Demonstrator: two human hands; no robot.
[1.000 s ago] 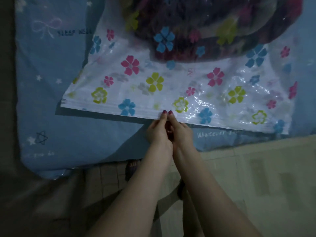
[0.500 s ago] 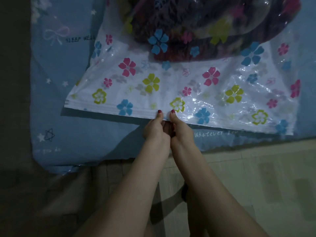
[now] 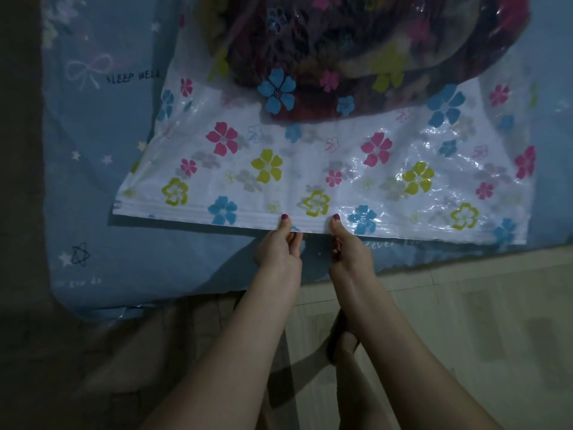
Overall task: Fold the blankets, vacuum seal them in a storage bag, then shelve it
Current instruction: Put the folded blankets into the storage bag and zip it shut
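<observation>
Dim lighting over a bed [image 3: 102, 187] with a blue star-printed sheet, tiled floor [image 3: 465, 321] below its near edge. Left hand [image 3: 279, 248] and right hand [image 3: 350, 251] both pinch the zip strip [image 3: 192, 211] of the storage bag [image 3: 310, 162], thumbs on top of the seal and fingers curled beneath it; each grip is narrow and closed on the strip. The hands sit just beside each other near the middle of the bag's mouth, a small gap between them. Placement is consistent with pressing the zip tracks together from the centre, one hand working toward each end; whether the strip is already closed along its full length cannot be told. The bag's mouth lies along the near edge of the bed, which puts the seal within reach of a person standing at that edge. Folded blankets [image 3: 356, 48], dark with mixed colours, fill the far portion of the bag toward the far edge of the bed, leaving the flowered plastic between them and the zip flat and free of bulk. Judgement: folding and loading done; sealing in hand; vacuuming and shelving outstanding.
</observation>
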